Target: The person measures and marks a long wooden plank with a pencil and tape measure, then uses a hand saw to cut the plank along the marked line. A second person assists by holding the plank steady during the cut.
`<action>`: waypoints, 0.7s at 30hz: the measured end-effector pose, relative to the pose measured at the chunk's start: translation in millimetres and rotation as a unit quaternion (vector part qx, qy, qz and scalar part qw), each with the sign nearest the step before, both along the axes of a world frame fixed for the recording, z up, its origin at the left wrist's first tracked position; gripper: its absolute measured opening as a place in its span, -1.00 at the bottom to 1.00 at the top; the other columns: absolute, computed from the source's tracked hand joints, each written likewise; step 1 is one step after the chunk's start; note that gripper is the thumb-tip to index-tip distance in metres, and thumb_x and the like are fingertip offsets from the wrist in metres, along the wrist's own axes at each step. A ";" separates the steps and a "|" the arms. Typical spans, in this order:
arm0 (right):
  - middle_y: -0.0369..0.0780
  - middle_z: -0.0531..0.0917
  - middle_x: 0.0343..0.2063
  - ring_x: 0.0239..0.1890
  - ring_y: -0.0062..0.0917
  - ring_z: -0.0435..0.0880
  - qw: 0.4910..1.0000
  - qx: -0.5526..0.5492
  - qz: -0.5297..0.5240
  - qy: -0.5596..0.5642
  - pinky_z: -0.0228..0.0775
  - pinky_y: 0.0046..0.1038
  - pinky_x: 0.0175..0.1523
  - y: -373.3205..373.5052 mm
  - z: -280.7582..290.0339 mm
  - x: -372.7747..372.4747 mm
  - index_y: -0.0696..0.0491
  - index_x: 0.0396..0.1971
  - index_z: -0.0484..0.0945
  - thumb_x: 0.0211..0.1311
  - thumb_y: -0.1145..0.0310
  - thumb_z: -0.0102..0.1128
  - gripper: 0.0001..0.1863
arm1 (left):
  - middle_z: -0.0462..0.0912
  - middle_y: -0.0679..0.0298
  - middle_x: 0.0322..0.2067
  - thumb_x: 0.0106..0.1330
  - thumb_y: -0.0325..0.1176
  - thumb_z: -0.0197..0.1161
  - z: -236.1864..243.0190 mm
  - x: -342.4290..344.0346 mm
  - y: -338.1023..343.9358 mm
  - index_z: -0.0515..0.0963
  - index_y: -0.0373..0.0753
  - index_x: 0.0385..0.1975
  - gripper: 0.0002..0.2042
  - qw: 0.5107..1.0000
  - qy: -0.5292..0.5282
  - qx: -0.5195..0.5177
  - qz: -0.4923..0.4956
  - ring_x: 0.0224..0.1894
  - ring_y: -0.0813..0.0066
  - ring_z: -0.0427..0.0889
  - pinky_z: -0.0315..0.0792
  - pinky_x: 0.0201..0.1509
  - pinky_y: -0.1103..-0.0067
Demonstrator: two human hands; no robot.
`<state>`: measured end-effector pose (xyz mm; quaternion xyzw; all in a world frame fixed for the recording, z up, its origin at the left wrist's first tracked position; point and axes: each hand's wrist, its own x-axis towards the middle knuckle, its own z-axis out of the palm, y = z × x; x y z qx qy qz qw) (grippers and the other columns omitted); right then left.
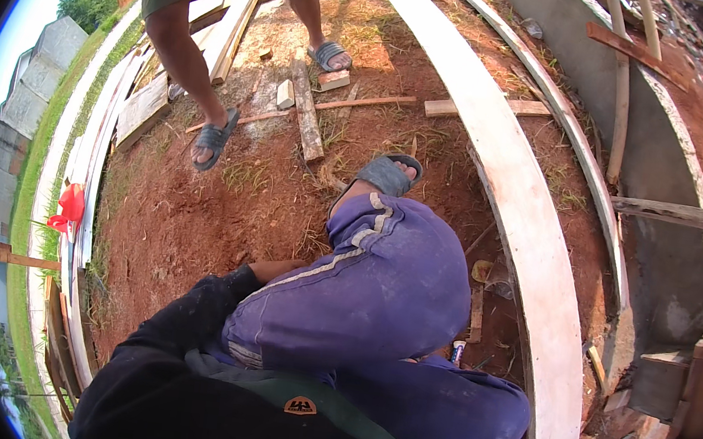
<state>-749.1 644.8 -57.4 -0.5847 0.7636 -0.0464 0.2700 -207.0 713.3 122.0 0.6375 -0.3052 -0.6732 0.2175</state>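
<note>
My left arm in its dark sleeve point(171, 320) reaches forward beside my bent leg. Only bare skin near the wrist of my left hand point(280, 269) shows. The fingers are hidden behind my purple trouser leg point(370, 282), so I cannot tell what they touch. My right hand does not show. A long pale board point(534, 214) runs along the right side of my legs. Between my legs and this board, a small white-and-blue tube-shaped thing point(458, 353) lies on the red soil.
Another person in sandals point(215, 139) stands ahead on the left. Wood offcuts point(307, 110) and a thin strip point(364, 105) lie on the soil point(187, 218). Stacked planks point(226, 23) are at the far left. A concrete wall point(668, 178) and a narrow board point(570, 123) line the right.
</note>
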 end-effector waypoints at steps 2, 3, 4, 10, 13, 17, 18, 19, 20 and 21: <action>0.11 0.54 -0.09 0.01 0.08 0.57 1.000 0.005 -0.005 -0.009 0.43 -0.03 0.09 6.1 -3.7 9.6 0.05 0.11 0.54 0.22 0.23 0.22 -0.54 | 0.60 0.10 0.11 0.53 -0.16 0.02 7.0 8.0 -3.7 0.46 -0.39 0.20 -0.56 0.998 -0.020 0.008 -0.055 0.12 0.38 0.57 0.43 0.22 0.48; 0.11 0.54 -0.09 0.01 0.08 0.57 1.000 0.008 -0.010 -0.014 0.43 -0.02 0.09 8.7 -4.5 17.0 0.05 0.11 0.54 0.22 0.22 0.23 -0.54 | 0.61 0.09 0.11 0.54 -0.15 0.00 19.5 13.0 -10.5 0.46 -0.39 0.19 -0.56 0.994 -0.046 0.000 -0.098 0.12 0.37 0.58 0.44 0.21 0.48; 0.11 0.54 -0.10 0.01 0.08 0.57 1.000 0.010 -0.018 -0.013 0.43 -0.02 0.08 13.6 -3.2 17.9 0.05 0.11 0.54 0.21 0.22 0.23 -0.53 | 0.61 0.08 0.10 0.54 -0.14 -0.01 35.9 12.5 -20.8 0.45 -0.40 0.19 -0.55 0.986 -0.075 -0.017 -0.151 0.12 0.37 0.58 0.45 0.20 0.48; 0.10 0.54 -0.11 0.00 0.08 0.58 0.994 0.004 -0.091 -0.060 0.44 -0.01 0.07 23.4 -3.5 33.1 0.04 0.11 0.54 0.19 0.20 0.26 -0.51 | 0.65 0.08 -0.16 0.56 -0.10 -0.05 205.6 -8.9 -149.2 0.48 -0.44 0.07 -0.55 0.883 -0.190 -0.210 -0.374 -0.09 0.32 0.65 0.54 0.00 0.48; 0.04 0.56 -0.17 -0.09 0.03 0.61 0.987 -0.069 -0.138 -0.037 0.46 0.00 -0.01 39.4 -26.2 36.0 0.03 0.05 0.56 0.11 0.21 0.32 -0.52 | 0.37 0.32 -0.83 0.57 -0.03 -0.12 251.4 -19.5 -189.3 0.50 -0.35 -0.30 -0.54 0.928 0.037 -0.364 -0.069 -0.81 0.45 0.39 0.49 -0.53 0.53; -0.10 0.53 -0.17 0.00 -0.18 0.54 0.977 -0.140 -0.162 -0.013 0.36 -0.11 -0.01 11.8 19.6 72.7 0.08 -0.03 0.58 0.18 0.27 0.24 -0.63 | 0.48 0.11 -0.23 0.51 0.02 -0.03 272.9 -11.7 -207.7 0.40 -0.32 -0.07 -0.57 0.858 -0.074 -0.476 -0.176 -0.08 0.22 0.51 0.41 0.09 0.37; -0.09 0.51 -0.17 0.01 -0.18 0.52 0.977 -0.132 -0.167 -0.024 0.35 -0.11 0.03 12.3 27.9 70.1 0.10 0.01 0.56 0.20 0.29 0.18 -0.62 | 0.48 0.02 -0.01 0.50 -0.03 0.00 274.6 -18.2 -218.6 0.42 -0.36 0.03 -0.55 0.865 -0.116 -0.430 -0.232 0.12 0.09 0.46 0.32 0.26 0.27; -0.09 0.52 -0.15 0.03 -0.17 0.52 0.969 -0.142 -0.201 -0.033 0.36 -0.12 0.06 12.7 29.3 73.0 0.12 0.03 0.54 0.22 0.33 0.15 -0.62 | 0.36 -0.06 0.29 0.58 -0.21 -0.03 288.1 -51.5 -221.5 0.40 -0.34 0.17 -0.64 0.866 -0.083 -0.355 -0.342 0.36 -0.11 0.34 0.17 0.47 0.07; -0.08 0.53 -0.12 0.04 -0.15 0.52 0.960 -0.158 -0.226 -0.047 0.36 -0.13 0.10 13.8 29.0 75.2 0.14 0.06 0.52 0.24 0.38 0.11 -0.61 | 0.39 -0.06 0.25 0.57 -0.17 -0.04 289.2 -74.8 -230.0 0.41 -0.36 0.14 -0.62 0.850 -0.072 -0.317 -0.415 0.32 -0.08 0.37 0.19 0.44 0.10; -0.07 0.53 -0.09 0.04 -0.14 0.53 0.943 -0.201 -0.257 -0.063 0.37 -0.13 0.10 14.6 30.1 78.0 0.14 0.08 0.52 0.25 0.44 0.10 -0.62 | 0.41 -0.05 0.21 0.56 -0.13 -0.04 284.9 -87.5 -240.4 0.43 -0.37 0.12 -0.60 0.834 -0.067 -0.297 -0.460 0.28 -0.05 0.40 0.22 0.41 0.13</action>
